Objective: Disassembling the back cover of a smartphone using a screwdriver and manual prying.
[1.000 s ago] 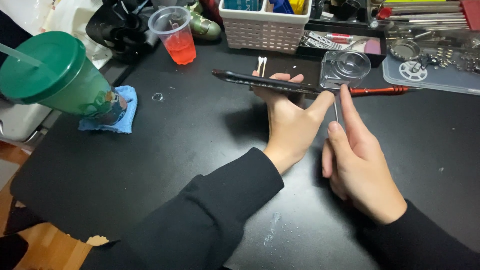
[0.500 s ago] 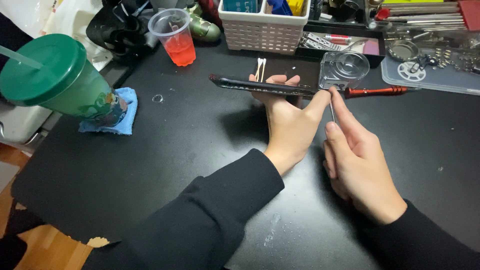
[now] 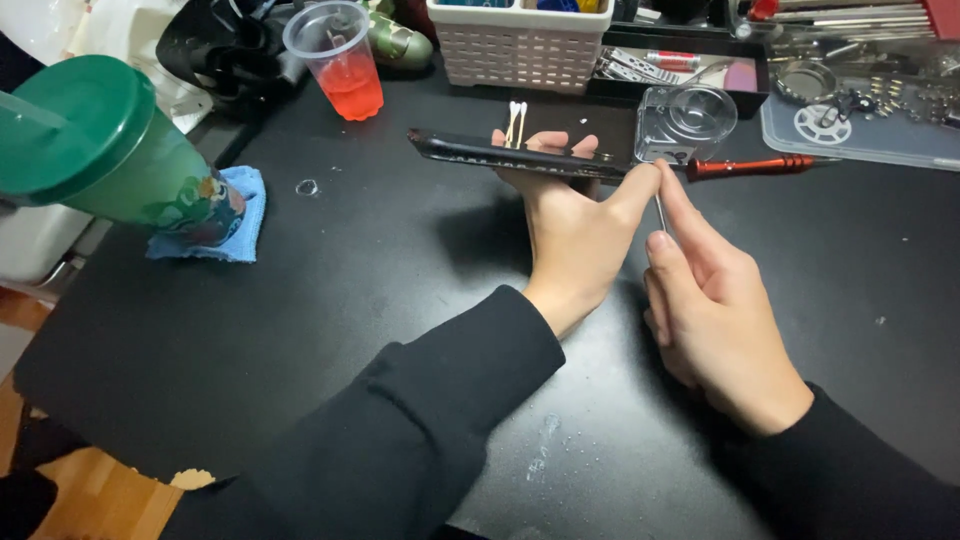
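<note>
While the left hand (image 3: 570, 225) clamps a dark phone (image 3: 510, 157) and the right hand (image 3: 715, 300) pinches a thin tool (image 3: 660, 212), a black table (image 3: 330, 300) lies beneath.

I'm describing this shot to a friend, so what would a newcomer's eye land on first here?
Mid-table, the left hand holds a thin dark phone edge-on, while the right hand pokes a slim metal tool at its end. At far left stands a big green lidded cup on a blue cloth, with a clear cup of red drink behind.

Black phone (image 3: 500, 157), red screwdriver (image 3: 750, 166), green cup (image 3: 110, 150), blue cloth (image 3: 235, 215), black table (image 3: 300, 330)
</note>
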